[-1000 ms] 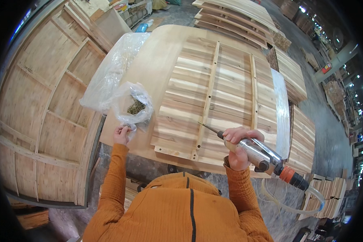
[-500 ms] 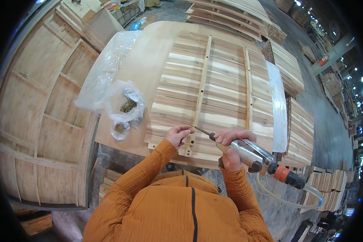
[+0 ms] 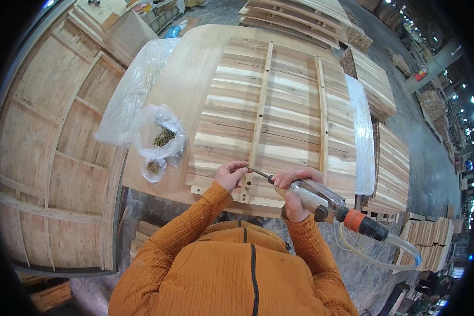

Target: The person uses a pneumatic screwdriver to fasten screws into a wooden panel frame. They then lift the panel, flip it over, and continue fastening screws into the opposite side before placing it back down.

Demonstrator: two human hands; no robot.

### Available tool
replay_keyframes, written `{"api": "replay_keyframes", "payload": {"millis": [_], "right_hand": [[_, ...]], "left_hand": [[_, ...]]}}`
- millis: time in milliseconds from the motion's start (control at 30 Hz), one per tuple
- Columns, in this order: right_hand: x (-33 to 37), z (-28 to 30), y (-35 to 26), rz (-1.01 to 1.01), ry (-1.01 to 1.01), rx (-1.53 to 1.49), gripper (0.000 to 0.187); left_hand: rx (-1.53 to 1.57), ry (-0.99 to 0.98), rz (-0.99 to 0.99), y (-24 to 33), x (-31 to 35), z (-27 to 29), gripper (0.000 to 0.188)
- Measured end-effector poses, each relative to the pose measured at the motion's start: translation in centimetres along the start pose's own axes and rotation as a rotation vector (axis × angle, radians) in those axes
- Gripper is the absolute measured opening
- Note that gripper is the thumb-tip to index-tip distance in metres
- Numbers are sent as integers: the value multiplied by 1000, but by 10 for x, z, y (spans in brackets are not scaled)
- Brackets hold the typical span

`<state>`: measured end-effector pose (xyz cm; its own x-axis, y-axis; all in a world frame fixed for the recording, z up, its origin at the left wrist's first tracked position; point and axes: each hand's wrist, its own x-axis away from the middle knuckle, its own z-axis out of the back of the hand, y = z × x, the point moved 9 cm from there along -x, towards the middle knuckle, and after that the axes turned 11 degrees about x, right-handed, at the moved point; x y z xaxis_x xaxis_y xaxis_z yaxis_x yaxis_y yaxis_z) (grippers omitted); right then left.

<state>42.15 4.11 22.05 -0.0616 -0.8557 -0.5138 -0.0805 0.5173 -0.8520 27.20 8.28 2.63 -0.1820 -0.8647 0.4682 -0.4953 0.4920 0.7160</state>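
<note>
Where the hands meet: left hand pinched narrow at the bit; cannot tell if it holds a fastener.
Air driver: gripped in the right hand, bit pointing to 10 o'clock, hose to 4.
Slatted panel: on the worktop, person's 12 o'clock.
Plastic bag: open at the left hand's 10 o'clock, small pieces inside.
Bit slip: poor alignment could jab the left hand or gouge the batten.

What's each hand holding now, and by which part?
Right hand: power driver, gripped round the front of its body, just behind the bit. Left hand: at the bit's tip; whether it pinches anything there can't be told.
</note>
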Motion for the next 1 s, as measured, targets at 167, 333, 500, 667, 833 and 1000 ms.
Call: {"api": "replay_keyframes", "payload": {"millis": [167,333,500,667,833,1000], "right_hand": [[3,-6,19,-122,-22,50,40],[6,-9,44,-275,-69,142,39],[10,-14,70,-330,-52,134,38],[12,-14,94,-344,-36,207,30],[18,-30,118,-310,-152,283,28],[20,-36,117,-361,-219,299,32]], "left_hand": [[-94,-92,-65,-1,12,-15,23],[-150,-193,162,-38,8,1,26],[-96,-208,210,-54,1,8,27],[-177,-185,178,-63,-5,17,26],[-317,-232,-303,-45,-25,27,31],[-1119,-23,-228,-10,-67,0,65]]}}
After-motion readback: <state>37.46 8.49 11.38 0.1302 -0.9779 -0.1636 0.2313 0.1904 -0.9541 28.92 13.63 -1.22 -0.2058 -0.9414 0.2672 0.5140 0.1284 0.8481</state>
